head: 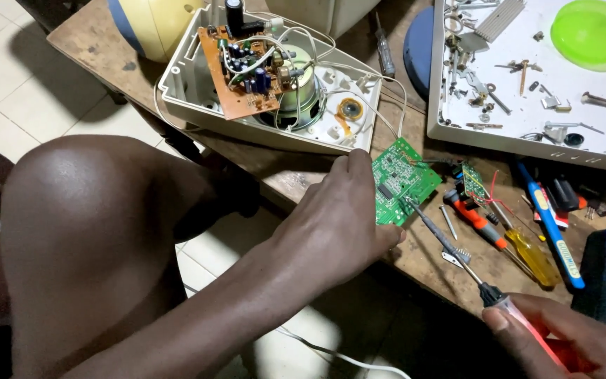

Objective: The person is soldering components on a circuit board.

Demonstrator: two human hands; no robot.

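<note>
1. At the near edge of a cluttered wooden surface [99,42], a person's left hand [338,224] steadies a small green circuit board [402,181], its thumb and fingers closed on the board's left edge.

2. The right hand [562,337], low at the frame's corner, keeps a closed grip on the red handle of a soldering iron [457,256]; the fingers wrap it fully.

3. The iron's long axis runs on a diagonal, up and to the left from the right grip, and its tip touches the lower right part of the board or lies just short of it; contact cannot be told for sure.

4. The board therefore lies up and left of the right grip, at the far end of the iron, and directly against the left grip, which is much the nearer hand.

5. Beyond the left grip sits an opened white speaker casing [261,112] with a brown circuit board [240,70] propped over the speaker cone; thin wires trail from it toward the green board.

6. Right of the board lie screwdrivers with an orange-red handle [473,216], a yellow handle [531,258] and a blue handle [552,231], and farther off a white tray [527,140] of screws and small metal parts.
</note>
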